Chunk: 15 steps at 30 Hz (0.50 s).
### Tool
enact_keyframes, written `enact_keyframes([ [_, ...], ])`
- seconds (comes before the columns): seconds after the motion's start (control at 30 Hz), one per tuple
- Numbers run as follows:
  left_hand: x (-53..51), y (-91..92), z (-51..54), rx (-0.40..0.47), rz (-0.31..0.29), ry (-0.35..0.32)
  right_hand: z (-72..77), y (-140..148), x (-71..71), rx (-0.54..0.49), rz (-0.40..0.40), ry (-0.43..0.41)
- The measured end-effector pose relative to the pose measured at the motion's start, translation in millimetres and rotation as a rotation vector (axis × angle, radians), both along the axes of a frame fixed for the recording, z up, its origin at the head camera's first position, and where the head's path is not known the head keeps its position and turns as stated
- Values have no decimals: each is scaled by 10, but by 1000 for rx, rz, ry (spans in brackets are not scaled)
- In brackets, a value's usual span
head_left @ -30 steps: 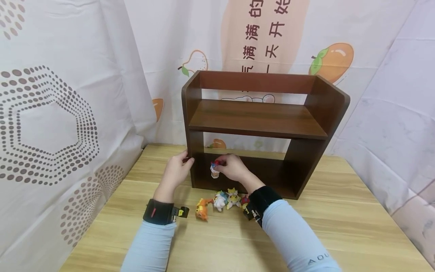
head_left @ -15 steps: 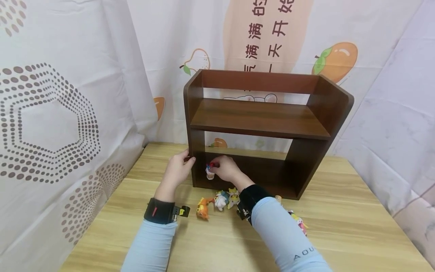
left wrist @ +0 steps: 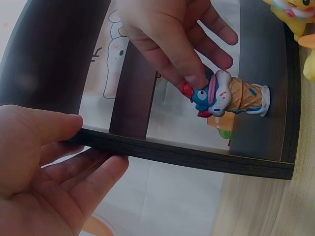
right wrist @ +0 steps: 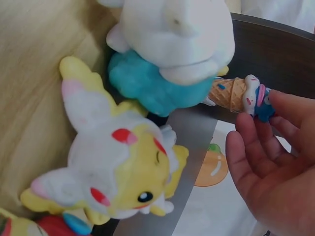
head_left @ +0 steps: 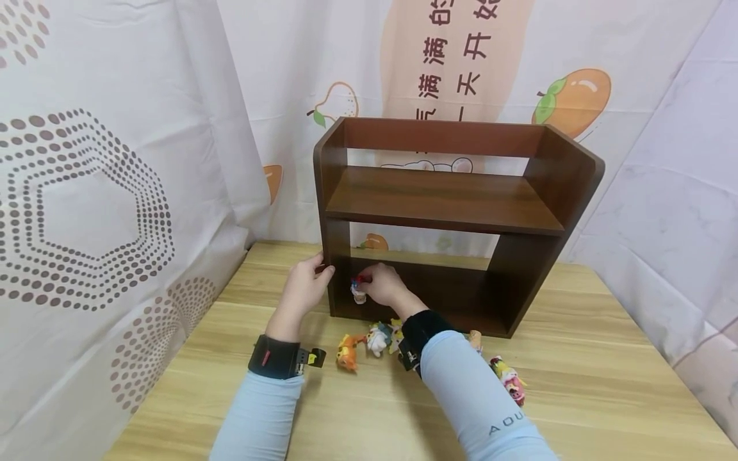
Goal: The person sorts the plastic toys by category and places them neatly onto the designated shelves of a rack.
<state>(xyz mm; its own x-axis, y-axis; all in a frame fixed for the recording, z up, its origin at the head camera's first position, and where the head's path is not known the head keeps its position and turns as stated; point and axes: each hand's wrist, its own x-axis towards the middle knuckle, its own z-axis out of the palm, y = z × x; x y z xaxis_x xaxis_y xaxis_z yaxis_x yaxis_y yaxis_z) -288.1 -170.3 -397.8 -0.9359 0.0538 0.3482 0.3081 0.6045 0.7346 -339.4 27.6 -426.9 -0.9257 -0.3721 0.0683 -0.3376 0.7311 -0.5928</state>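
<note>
My right hand (head_left: 385, 283) pinches a small ice-cream-cone figurine (left wrist: 241, 95) by its blue head, between thumb and fingers. Upright inside the lower compartment, the figurine is close to the left side panel; whether its white base touches the bottom board I cannot tell. With thumb on one side and fingers on the other, my left hand (left wrist: 54, 167) grips the front edge of the brown wooden shelf (head_left: 444, 224) by that panel. In front of the shelf lie an orange figurine (head_left: 347, 352), a white and teal figurine (head_left: 377, 339) and a yellow and white figurine (right wrist: 123, 162).
More figurines, including a pink and yellow one (head_left: 508, 381), lie on the wooden table (head_left: 594, 384) beside my right forearm, which partly hides them. A printed curtain (head_left: 277, 77) hangs behind the shelf. The shelf's upper board (head_left: 444, 195) spans above my right hand.
My right hand has moved slightly left with the figurine, nearer the left side panel, then nearly stopped. My left hand keeps its place on the panel. More figurines show beside the right forearm.
</note>
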Motion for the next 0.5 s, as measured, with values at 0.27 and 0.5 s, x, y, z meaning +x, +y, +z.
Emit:
enact_keyframes([
  [0.27,17,-10,-3,3,7,-9,-4,-54,2,40,-20,27],
  [0.5,4,-3,-7,3,1,-7,-14,-69,2,43,-33,15],
])
